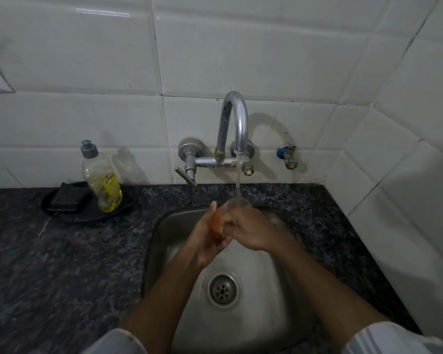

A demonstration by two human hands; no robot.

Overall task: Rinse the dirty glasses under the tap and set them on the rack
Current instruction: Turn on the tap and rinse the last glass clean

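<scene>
Head view. Rinsing stage of the task. A clear glass (234,204), partly blurred, is held tilted under the running stream from the tap (234,123), directly above the steel sink (169,226). The left hand (206,238) is curled around the near side of the glass, its thumb raised beside the rim; an orange patch against its palm may be a scrubber or a tint in the glass, which cannot be settled. The right hand (253,232) is closed over the glass from the other side, knuckles up and wet. Both hands touch the glass and each other.

Progress, as a judgement: this glass is mid-rinse and not yet set down. No rack and no other glasses show, so the number done or left cannot be told.

Left of the hands, on the speckled dark counter (62,264), a dish-soap bottle (101,180) stands on a black tray (62,213) with a dark sponge (67,199). The drain (223,290) lies below the forearms. White wall tiles (87,60) rise beyond the hands and turn a corner to their right. Light is dim.
</scene>
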